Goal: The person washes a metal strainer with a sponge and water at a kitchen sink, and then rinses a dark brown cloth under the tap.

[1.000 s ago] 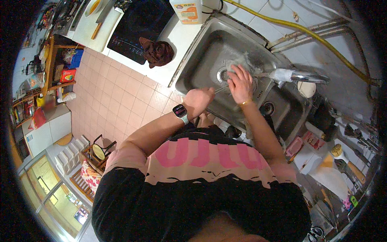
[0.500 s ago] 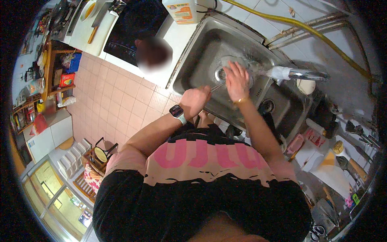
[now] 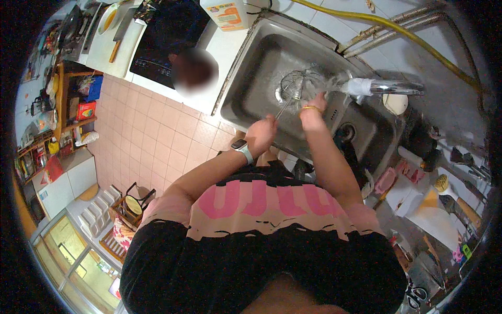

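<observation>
My left hand [image 3: 261,134] grips the thin handle of a wire mesh skimmer [image 3: 293,86] and holds its basket over the steel sink [image 3: 251,78], under the tap [image 3: 387,86]. My right hand [image 3: 314,107], with a gold bangle at the wrist, reaches up to the skimmer's basket; its fingers are mostly hidden behind the wrist and the running water. A watch sits on my left wrist.
A second, smaller sink basin [image 3: 361,131] lies to the right. A black cooktop [image 3: 167,36] and a cutting board with a knife [image 3: 117,31] sit on the counter at left. A carton [image 3: 227,13] stands behind the sink. Utensils and a pink sponge [image 3: 386,180] crowd the right counter.
My left hand has risen and now holds the skimmer by its handle under the tap. My right hand has shifted up to the basket.
</observation>
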A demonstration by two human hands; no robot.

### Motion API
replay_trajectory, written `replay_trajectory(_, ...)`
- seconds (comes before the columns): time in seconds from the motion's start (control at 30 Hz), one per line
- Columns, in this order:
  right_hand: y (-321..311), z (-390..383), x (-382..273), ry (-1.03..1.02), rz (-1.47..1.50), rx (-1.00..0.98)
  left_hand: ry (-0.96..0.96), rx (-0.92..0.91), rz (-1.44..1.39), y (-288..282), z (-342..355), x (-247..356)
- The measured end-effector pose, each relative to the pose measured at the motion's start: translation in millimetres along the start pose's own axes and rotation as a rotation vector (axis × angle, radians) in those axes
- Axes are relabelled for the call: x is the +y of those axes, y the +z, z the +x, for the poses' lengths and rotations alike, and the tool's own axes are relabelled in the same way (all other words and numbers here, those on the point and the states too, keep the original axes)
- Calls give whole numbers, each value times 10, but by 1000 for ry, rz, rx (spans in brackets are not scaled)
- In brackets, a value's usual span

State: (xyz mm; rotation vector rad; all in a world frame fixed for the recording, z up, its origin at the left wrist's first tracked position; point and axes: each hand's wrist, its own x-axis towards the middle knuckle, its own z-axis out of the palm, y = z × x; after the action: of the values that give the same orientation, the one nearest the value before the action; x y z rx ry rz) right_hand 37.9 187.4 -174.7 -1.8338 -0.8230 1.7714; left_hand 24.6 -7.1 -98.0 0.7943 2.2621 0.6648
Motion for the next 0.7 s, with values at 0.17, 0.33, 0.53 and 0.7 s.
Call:
replay_trajectory(0.17, 66, 34, 280, -556, -361, -101, 130, 45, -187, 225, 143, 72)
replay_trajectory(0.33, -212, -99, 56, -730, -746, -358, -1, -239, -634, 155, 396, 206)
replay_trajectory(0.53, -646, -13, -373, -876, -856, -333, -365, -583, -1306, 113, 553, 444)
replay_trajectory(0.7, -935, -127, -863, -1233, -779, -172, -507, -713, -1588, 18, 603, 376)
